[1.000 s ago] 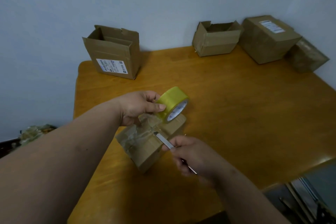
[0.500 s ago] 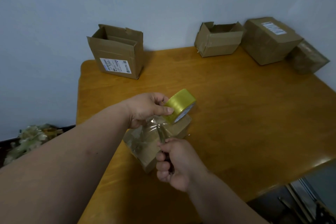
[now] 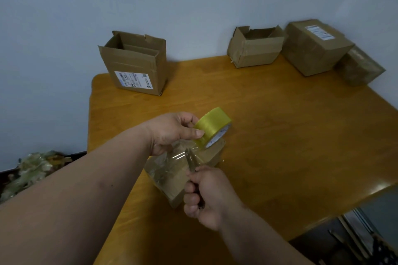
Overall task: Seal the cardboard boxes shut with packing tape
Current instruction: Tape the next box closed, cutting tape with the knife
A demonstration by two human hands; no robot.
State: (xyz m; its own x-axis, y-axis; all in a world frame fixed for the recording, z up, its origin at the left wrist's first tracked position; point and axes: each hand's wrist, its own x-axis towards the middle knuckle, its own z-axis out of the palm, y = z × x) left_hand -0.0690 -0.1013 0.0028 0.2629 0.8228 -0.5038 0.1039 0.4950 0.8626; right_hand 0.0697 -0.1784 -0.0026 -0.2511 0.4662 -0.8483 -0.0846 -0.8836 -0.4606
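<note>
A small cardboard box [image 3: 172,175], covered in clear tape, lies on the wooden table [image 3: 280,135] near its front. My left hand [image 3: 172,131] grips a yellow roll of packing tape [image 3: 212,126] just above the box's far end. A clear strip runs from the roll down onto the box. My right hand [image 3: 206,196] grips a metal-bladed knife [image 3: 191,160] in a fist. Its blade points up and meets the stretched strip below the roll.
An open box with a white label [image 3: 137,64] stands at the back left. Another open box [image 3: 256,46], a closed labelled box [image 3: 312,47] and a small tape-covered box [image 3: 359,66] line the back right by the wall. Crumpled tape scraps [image 3: 30,170] lie off the table's left.
My right hand turned the knife from pointing left across the box to pointing up against the tape strip and closed into a fist. The roll rose slightly.
</note>
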